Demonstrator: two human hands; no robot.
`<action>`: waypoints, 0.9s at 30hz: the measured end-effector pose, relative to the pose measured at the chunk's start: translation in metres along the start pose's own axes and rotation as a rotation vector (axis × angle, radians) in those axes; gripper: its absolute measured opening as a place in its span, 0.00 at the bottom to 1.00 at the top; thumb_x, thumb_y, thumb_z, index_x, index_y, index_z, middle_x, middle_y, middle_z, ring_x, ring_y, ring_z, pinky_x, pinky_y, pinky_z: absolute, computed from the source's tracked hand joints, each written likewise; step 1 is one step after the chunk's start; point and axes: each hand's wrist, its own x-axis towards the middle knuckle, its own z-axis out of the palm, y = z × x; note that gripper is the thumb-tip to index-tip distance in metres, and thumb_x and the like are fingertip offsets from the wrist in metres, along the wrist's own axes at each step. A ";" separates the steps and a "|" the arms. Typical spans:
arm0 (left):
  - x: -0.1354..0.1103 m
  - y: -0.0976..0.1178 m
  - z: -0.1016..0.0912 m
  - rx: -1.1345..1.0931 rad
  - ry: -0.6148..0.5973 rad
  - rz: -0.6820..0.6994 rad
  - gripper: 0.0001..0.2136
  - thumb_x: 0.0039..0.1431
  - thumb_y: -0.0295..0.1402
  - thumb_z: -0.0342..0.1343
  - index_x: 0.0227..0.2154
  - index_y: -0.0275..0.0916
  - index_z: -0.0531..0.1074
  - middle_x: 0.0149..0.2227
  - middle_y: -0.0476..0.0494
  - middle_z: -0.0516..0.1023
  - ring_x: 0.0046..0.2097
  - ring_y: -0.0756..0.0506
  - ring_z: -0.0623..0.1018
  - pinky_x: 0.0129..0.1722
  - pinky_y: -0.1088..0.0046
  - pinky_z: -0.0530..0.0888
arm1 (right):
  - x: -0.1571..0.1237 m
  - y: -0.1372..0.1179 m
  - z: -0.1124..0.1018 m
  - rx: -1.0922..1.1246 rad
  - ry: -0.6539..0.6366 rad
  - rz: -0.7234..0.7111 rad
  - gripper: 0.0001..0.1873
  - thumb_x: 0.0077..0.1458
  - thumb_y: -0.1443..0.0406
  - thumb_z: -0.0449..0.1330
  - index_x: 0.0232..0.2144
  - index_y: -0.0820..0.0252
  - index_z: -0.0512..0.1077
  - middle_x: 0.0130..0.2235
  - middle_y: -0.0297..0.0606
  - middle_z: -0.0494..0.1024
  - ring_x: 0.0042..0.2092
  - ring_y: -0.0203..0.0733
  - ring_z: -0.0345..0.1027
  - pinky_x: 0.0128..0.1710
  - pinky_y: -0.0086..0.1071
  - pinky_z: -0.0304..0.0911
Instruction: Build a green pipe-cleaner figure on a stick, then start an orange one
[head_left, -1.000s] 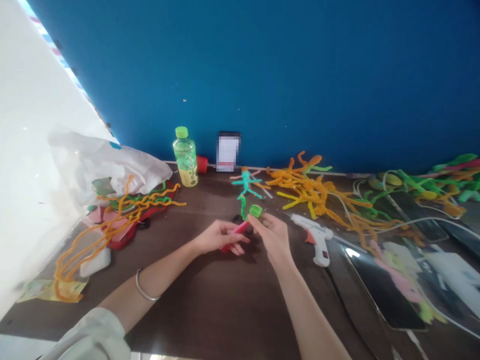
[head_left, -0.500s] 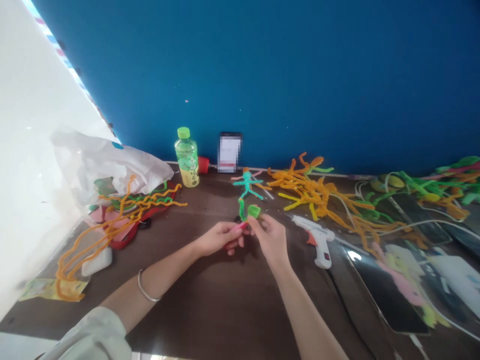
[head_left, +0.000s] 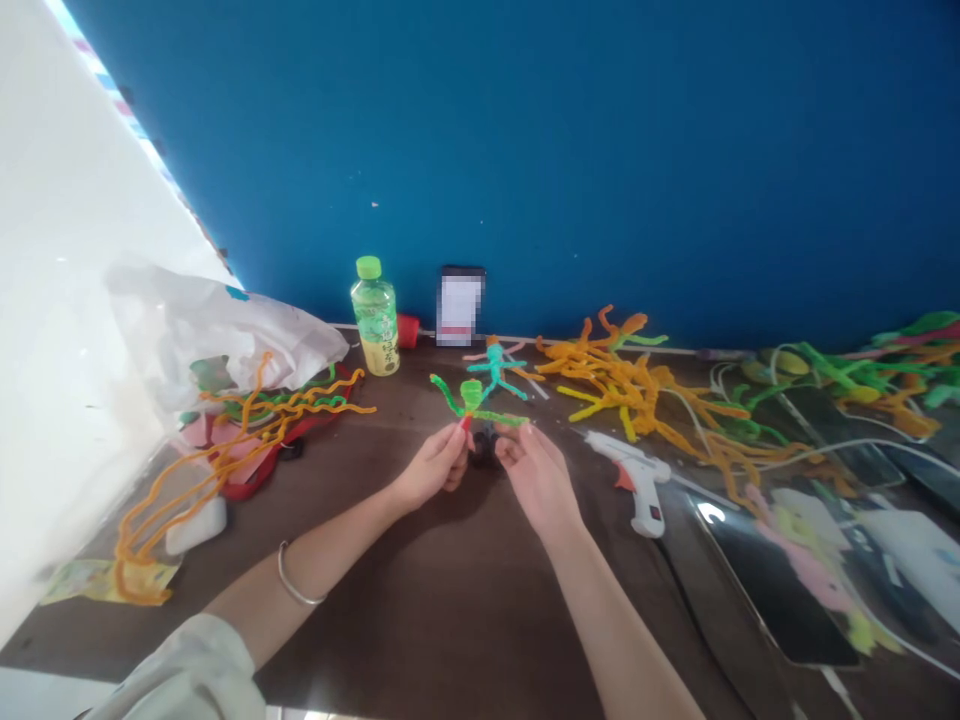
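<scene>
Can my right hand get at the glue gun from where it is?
Probably yes: the glue gun lies just right of your right hand, with nothing visible between them, though that hand is touching the green figure.

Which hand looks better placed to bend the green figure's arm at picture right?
Probably the right hand: it is at the tip of that green arm, while the left hand grips the red stem.

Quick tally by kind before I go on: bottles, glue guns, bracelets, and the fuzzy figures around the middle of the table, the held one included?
Bottle: 1
Glue gun: 1
Bracelet: 1
Fuzzy figures: 2 (green figure in the left hand, turquoise figure behind it)
Total: 5
</scene>
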 end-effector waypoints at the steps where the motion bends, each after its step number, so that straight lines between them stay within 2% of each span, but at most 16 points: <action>1: 0.000 -0.001 0.000 0.021 -0.012 -0.007 0.16 0.55 0.49 0.44 0.28 0.39 0.57 0.17 0.60 0.46 0.15 0.58 0.47 0.13 0.85 0.47 | 0.000 0.001 0.000 0.046 -0.015 0.024 0.11 0.42 0.60 0.65 0.30 0.59 0.72 0.29 0.33 0.75 0.29 0.31 0.68 0.32 0.27 0.66; 8: -0.001 -0.004 0.002 0.105 -0.050 0.005 0.17 0.55 0.49 0.43 0.28 0.38 0.58 0.15 0.60 0.48 0.14 0.58 0.50 0.12 0.85 0.49 | 0.004 0.008 0.000 0.245 0.029 0.045 0.11 0.45 0.57 0.63 0.30 0.55 0.72 0.35 0.31 0.75 0.30 0.28 0.67 0.32 0.24 0.67; 13: -0.003 -0.004 0.004 0.079 -0.088 -0.004 0.17 0.54 0.49 0.44 0.27 0.38 0.58 0.15 0.60 0.48 0.14 0.58 0.50 0.12 0.85 0.49 | 0.006 0.005 -0.002 0.194 -0.006 0.045 0.15 0.44 0.50 0.60 0.26 0.54 0.69 0.26 0.28 0.70 0.26 0.29 0.62 0.27 0.26 0.65; 19: -0.004 -0.004 0.004 0.051 -0.123 -0.030 0.16 0.54 0.48 0.45 0.26 0.38 0.57 0.15 0.60 0.47 0.15 0.58 0.50 0.13 0.84 0.49 | 0.004 0.001 -0.001 0.199 -0.043 0.048 0.16 0.46 0.55 0.61 0.17 0.57 0.63 0.21 0.28 0.63 0.22 0.30 0.56 0.24 0.29 0.62; 22: -0.005 -0.003 0.004 0.049 -0.130 -0.039 0.16 0.54 0.48 0.45 0.26 0.38 0.57 0.16 0.60 0.47 0.15 0.58 0.49 0.14 0.84 0.48 | 0.003 -0.001 -0.002 0.162 -0.064 0.079 0.20 0.47 0.57 0.61 0.12 0.58 0.60 0.23 0.31 0.66 0.22 0.31 0.56 0.23 0.30 0.60; 25: -0.007 0.000 0.004 0.031 -0.187 -0.082 0.16 0.55 0.48 0.46 0.25 0.38 0.57 0.16 0.59 0.46 0.16 0.58 0.48 0.14 0.84 0.46 | 0.003 -0.007 -0.008 0.175 -0.065 0.124 0.20 0.48 0.52 0.57 0.13 0.58 0.64 0.27 0.34 0.71 0.23 0.32 0.60 0.24 0.30 0.61; 27: -0.010 0.003 0.003 -0.005 -0.268 -0.133 0.16 0.55 0.47 0.46 0.24 0.38 0.57 0.17 0.59 0.45 0.16 0.58 0.47 0.14 0.83 0.45 | 0.005 -0.011 -0.013 0.183 -0.057 0.160 0.19 0.50 0.49 0.54 0.21 0.57 0.71 0.30 0.34 0.73 0.26 0.33 0.64 0.27 0.31 0.63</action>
